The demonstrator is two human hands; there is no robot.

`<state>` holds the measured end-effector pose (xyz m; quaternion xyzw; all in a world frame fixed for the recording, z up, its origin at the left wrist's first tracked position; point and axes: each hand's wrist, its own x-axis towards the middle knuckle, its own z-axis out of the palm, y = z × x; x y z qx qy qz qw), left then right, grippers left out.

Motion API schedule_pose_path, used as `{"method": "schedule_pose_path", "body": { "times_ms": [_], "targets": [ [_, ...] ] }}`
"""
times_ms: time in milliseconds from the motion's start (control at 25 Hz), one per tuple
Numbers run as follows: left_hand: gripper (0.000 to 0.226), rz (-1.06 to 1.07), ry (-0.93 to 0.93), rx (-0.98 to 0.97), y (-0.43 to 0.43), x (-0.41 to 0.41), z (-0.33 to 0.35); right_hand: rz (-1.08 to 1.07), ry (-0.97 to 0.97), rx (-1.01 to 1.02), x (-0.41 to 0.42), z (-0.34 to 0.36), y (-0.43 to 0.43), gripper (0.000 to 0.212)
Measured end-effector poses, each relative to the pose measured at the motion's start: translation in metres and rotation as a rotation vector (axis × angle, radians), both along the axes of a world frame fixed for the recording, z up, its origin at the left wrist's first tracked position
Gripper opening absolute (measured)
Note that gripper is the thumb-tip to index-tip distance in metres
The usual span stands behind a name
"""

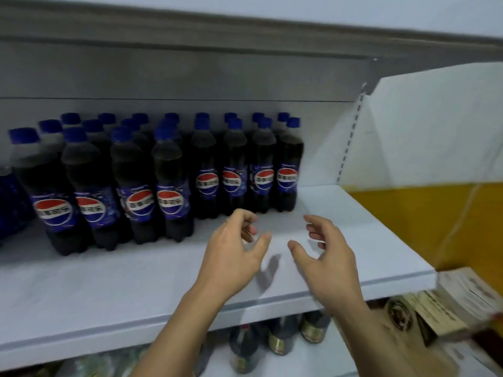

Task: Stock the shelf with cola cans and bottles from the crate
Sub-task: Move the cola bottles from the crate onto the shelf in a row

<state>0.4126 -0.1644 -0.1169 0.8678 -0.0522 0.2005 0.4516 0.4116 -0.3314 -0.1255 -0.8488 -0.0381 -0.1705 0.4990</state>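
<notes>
Several dark cola bottles (174, 191) with blue caps and blue labels stand in rows on the white shelf (122, 289), filling its left and back part. The nearest row sits at the left; the right-hand bottles (288, 175) stand farther back. My left hand (234, 254) hovers over the bare shelf just in front of those bottles, fingers curled and apart, holding nothing. My right hand (324, 257) is beside it to the right, also open with nothing in it. A blue can or pack (8, 202) shows at the far left edge. No crate is in view.
A white side panel (424, 137) and a yellow wall or board (435, 227) close off the shelf at the right. On the shelf below stand dark bottles with gold labels (280, 338) and printed boxes (446, 303). Another shelf's grey underside (190, 36) hangs overhead.
</notes>
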Motion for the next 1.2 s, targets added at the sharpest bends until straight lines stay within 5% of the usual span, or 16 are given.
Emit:
{"method": "schedule_pose_path", "body": {
  "times_ms": [600,1200],
  "targets": [
    [0.034,-0.556,0.131,0.023,-0.344,-0.062,-0.038,-0.507,0.029,0.133,-0.139,-0.043,-0.324,0.038],
    [0.031,-1.093,0.373,0.073,-0.6,-0.068,-0.1,-1.049,0.246,0.199,-0.226,-0.106,-0.518,0.039]
  ]
}}
